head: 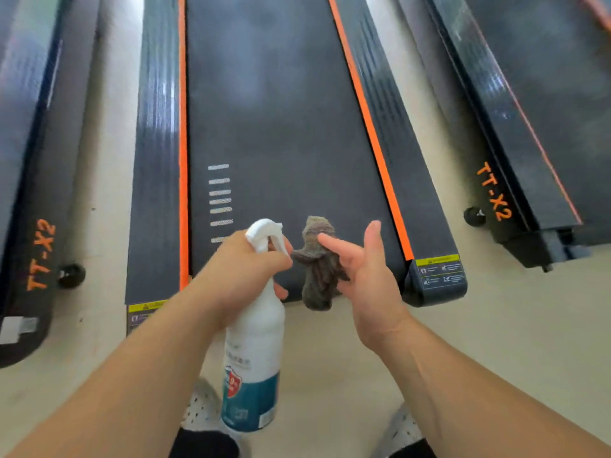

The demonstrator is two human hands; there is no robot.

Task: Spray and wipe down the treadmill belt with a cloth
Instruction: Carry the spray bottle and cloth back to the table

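Observation:
My left hand (243,269) grips the neck and trigger of a white spray bottle (256,342) with a teal label, held upright over the near end of the dark treadmill belt (281,127). A crumpled grey-brown cloth (317,269) hangs just right of the bottle, pinched against my right hand (367,276), whose thumb and fingers are spread apart. Both hands hover above the belt's rear edge. White dash marks (220,200) run along the belt's left side.
Orange strips (183,127) and black side rails (155,160) border the belt. Two more treadmills marked TT-X2 stand at the left (39,252) and right (496,193). Beige floor (496,342) lies around them. My white shoes (201,408) are below.

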